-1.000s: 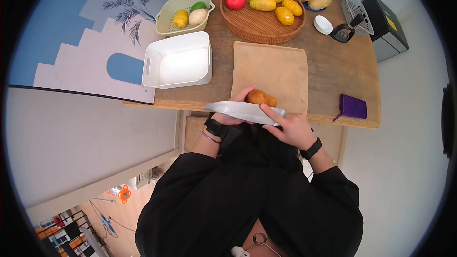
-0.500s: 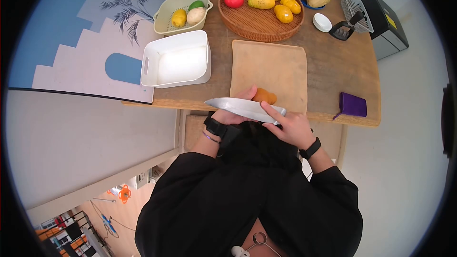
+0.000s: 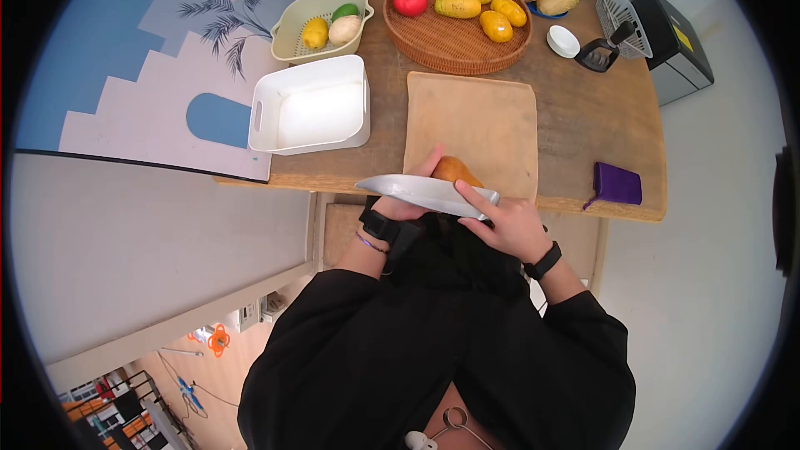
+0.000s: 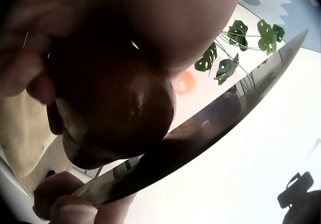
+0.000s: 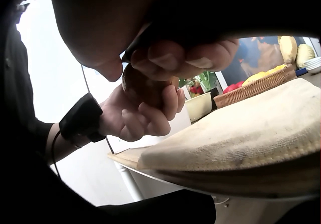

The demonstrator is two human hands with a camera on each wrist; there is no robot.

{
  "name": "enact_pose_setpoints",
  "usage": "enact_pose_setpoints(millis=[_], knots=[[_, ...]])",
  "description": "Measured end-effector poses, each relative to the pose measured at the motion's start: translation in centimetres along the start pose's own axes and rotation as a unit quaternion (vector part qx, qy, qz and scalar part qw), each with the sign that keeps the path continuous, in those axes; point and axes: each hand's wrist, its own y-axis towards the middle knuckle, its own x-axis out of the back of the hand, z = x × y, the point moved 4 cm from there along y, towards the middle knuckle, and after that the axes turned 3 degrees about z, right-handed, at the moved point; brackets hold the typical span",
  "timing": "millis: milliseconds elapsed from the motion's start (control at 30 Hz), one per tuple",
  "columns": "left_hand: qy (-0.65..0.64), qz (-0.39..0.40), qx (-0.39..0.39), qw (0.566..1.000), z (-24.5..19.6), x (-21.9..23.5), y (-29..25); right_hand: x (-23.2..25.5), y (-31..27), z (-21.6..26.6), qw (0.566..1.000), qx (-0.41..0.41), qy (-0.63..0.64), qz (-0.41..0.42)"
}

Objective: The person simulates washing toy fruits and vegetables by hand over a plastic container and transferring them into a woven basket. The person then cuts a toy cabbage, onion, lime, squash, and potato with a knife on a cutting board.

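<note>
My left hand (image 3: pixel 406 205) holds a brown, rounded fruit or vegetable (image 3: pixel 454 170) over the near edge of a tan cloth (image 3: pixel 472 117). In the right wrist view its fingers curl under the brown item (image 5: pixel 145 87). A large knife (image 3: pixel 421 192) lies across in front of the item, tip to the left, gripped by my right hand (image 3: pixel 517 228) with the index finger along the blade. In the left wrist view the blade (image 4: pixel 200 133) crosses against or just beside the item (image 4: pixel 115 113); contact is hard to tell.
A white bin (image 3: pixel 358 129) stands left of the cloth, a pale green colander (image 3: pixel 283 40) behind it. Beyond the cloth is a wicker tray (image 3: pixel 433 50) with red and yellow produce. At right are a purple pouch (image 3: pixel 617 184), a white bowl (image 3: pixel 563 42) and a black-handled tool (image 3: pixel 598 56).
The brown item has turned in my left hand, and its narrower end now points down to the right. The knife and my right hand have barely moved.
</note>
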Motion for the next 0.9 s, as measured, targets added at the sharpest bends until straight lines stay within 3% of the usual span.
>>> enact_pose_setpoints(millis=[100, 167, 200, 267, 300, 367, 467, 600, 767, 900], knots=[[0.052, 0.014, 0.023, 0.998, 0.2, 1.7, -0.3, -0.7, -0.4, -0.3, 1.000, -0.008, 0.005, -0.008], [0.028, 0.212, -0.004, 0.977, 0.5, 3.0, 1.1, -0.2, -0.3, -0.2, 1.000, -0.007, 0.004, 0.013], [0.031, 0.214, -0.004, 0.976, 0.4, 2.4, 1.0, 0.1, -0.3, -0.1, 1.000, -0.007, 0.003, 0.010], [0.036, 0.056, 0.009, 0.998, 0.5, 2.3, 1.2, 0.1, -0.4, 0.0, 0.998, -0.018, -0.007, 0.052], [0.037, 0.056, 0.008, 0.998, 0.5, 2.5, 1.4, 0.1, -0.3, -0.1, 0.999, -0.017, -0.007, 0.051], [0.074, 0.128, -0.076, 0.986, 0.3, 2.6, 1.6, 0.2, -0.2, -0.1, 1.000, -0.002, -0.001, -0.004], [0.067, 0.097, -0.125, 0.985, -0.3, 0.2, 0.1, -0.3, -0.1, -0.2, 0.999, -0.001, 0.012, -0.046], [0.067, 0.136, -0.112, 0.982, 0.3, 1.6, 1.1, 0.0, 0.0, 0.0, 0.999, -0.030, 0.015, 0.013], [-0.085, 0.135, -0.091, 0.983, 0.9, 1.5, 0.8, -0.4, 0.1, -0.1, 0.999, -0.046, 0.019, -0.008], [-0.073, 0.170, -0.101, 0.978, 0.8, 1.2, 1.0, -0.5, 0.3, 0.2, 0.997, -0.046, 0.045, -0.044]])
